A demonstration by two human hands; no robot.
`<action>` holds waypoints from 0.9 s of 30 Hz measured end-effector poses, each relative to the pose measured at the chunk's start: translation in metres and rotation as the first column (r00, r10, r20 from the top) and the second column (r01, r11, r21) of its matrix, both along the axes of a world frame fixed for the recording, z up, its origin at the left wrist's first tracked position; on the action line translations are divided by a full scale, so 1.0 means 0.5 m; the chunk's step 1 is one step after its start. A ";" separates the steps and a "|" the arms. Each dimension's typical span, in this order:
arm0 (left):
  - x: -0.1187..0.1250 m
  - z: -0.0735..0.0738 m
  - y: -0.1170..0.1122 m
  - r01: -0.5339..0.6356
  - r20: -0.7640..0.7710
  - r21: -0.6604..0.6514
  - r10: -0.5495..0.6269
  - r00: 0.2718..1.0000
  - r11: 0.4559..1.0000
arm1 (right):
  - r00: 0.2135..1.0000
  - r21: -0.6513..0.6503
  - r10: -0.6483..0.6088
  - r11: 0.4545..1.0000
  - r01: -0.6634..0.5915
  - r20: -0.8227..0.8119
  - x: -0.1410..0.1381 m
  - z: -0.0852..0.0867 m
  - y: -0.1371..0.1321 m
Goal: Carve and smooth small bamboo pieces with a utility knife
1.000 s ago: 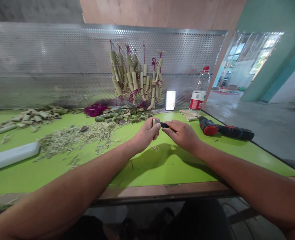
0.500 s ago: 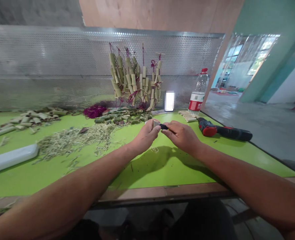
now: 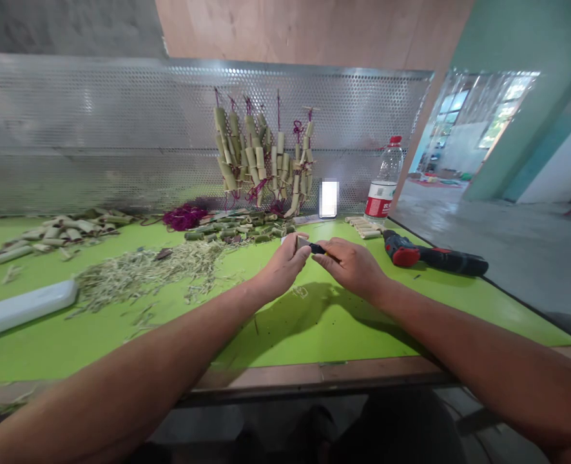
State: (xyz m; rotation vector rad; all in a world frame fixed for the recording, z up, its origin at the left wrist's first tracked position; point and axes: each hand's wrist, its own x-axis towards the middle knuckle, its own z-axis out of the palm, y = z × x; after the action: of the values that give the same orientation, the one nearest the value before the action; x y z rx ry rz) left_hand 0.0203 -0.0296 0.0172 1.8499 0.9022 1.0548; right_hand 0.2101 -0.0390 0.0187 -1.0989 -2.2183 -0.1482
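Note:
Above the green tabletop, my left hand (image 3: 286,263) is closed around a short pale bamboo piece (image 3: 303,241), most of it covered by my fingers. My right hand (image 3: 352,263) grips a knife (image 3: 318,249) with a black and yellow handle. The black end of the knife meets the bamboo piece between my two hands; its blade cannot be made out. Both thumbs lie along what they hold, and the hands are nearly touching. A few thin shavings (image 3: 300,292) lie on the table just below.
Left of my hands spreads a heap of bamboo shavings (image 3: 140,274), with cut bamboo pieces (image 3: 73,229) and purple string (image 3: 183,218) behind. Strung bamboo (image 3: 259,151) hangs on the perforated panel (image 3: 121,129). A bottle (image 3: 385,180) and a power drill (image 3: 430,253) stand to the right.
The whole view has shifted slightly, so everything sits a little lower in the picture. Both hands keep their grips, with almost no visible movement against each other.

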 end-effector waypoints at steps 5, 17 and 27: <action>-0.001 0.003 0.003 -0.029 -0.047 0.059 0.032 0.998 0.998 | 1.000 0.027 -0.026 0.999 0.025 0.013 -0.001 0.001 -0.004; -0.001 -0.007 0.004 -0.027 -0.006 0.081 0.027 1.000 0.996 | 1.000 0.015 0.000 1.000 0.000 -0.001 -0.001 -0.001 0.001; 0.001 0.001 0.001 -0.101 -0.120 0.162 0.121 0.985 0.982 | 0.994 0.057 -0.087 0.995 0.083 0.064 -0.003 0.003 -0.011</action>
State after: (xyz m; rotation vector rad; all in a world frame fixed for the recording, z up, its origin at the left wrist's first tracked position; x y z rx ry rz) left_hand 0.0206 -0.0290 0.0176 2.0366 1.0346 1.1100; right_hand 0.2088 -0.0444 0.0203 -1.1752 -2.2132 -0.2834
